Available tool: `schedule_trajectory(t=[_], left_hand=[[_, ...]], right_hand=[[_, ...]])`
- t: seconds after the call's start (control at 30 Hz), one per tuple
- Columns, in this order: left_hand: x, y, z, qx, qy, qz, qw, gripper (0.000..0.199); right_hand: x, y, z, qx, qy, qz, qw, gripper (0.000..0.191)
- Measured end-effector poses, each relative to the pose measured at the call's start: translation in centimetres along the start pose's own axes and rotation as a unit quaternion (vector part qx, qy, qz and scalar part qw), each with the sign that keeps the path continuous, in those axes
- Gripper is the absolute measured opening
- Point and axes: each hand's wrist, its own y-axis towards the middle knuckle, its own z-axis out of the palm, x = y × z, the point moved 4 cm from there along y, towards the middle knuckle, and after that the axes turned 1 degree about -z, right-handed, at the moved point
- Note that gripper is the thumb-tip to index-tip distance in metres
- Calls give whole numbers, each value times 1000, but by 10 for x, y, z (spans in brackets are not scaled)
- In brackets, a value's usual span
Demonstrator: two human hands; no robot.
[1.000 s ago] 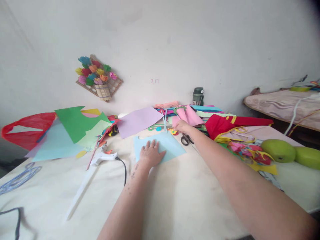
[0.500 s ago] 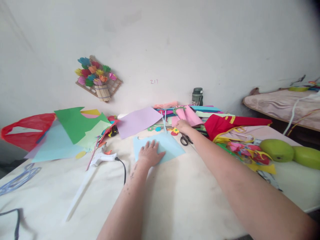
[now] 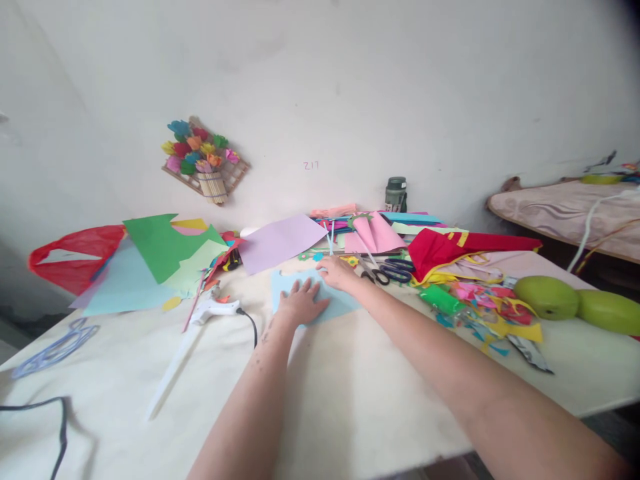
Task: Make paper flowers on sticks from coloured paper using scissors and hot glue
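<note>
My left hand (image 3: 301, 303) lies flat with its fingers spread on a light blue sheet of paper (image 3: 345, 303), which has a small notch cut in its far edge. Over the far edge of that sheet is my right hand (image 3: 337, 273), fingers bent and drawn together; whatever they pinch is too small or hidden to make out. Just beyond those fingertips lies a small blue paper flower (image 3: 319, 257). A yellow paper flower (image 3: 353, 261) sits to the right, near black-handled scissors (image 3: 381, 276) and a dark blue-handled pair (image 3: 397, 269).
A white glue gun (image 3: 217, 309) with its cord lies left of the sheet. Purple paper (image 3: 283, 241), a pink paper cone (image 3: 366, 232) and green paper (image 3: 167, 247) are toward the wall. At right are red cloth (image 3: 435, 250), a green roll (image 3: 443, 300), paper scraps and a green balloon (image 3: 547, 297).
My right hand has moved left and nearer, from beside the pink cone to the blue sheet's far edge. The left hand stays pressed on the sheet. The view has shifted slightly.
</note>
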Motion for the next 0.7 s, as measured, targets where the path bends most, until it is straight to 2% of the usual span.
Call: schedule_trajectory(t=[0.1, 0.27, 0.5, 0.7], left_hand=[[8, 1, 2, -16, -15, 13, 1000, 61], [24, 0, 11, -48, 6, 36, 998, 62], [36, 2, 11, -84, 25, 26, 996, 55], [42, 7, 10, -89, 21, 6, 996, 52]], right_hand=[[14, -9, 12, 36, 6, -25, 999, 25], [28, -25, 16, 18, -21, -45, 999, 30], [46, -33, 25, -6, -64, 10, 998, 34], [51, -30, 32, -19, -61, 5, 998, 35]])
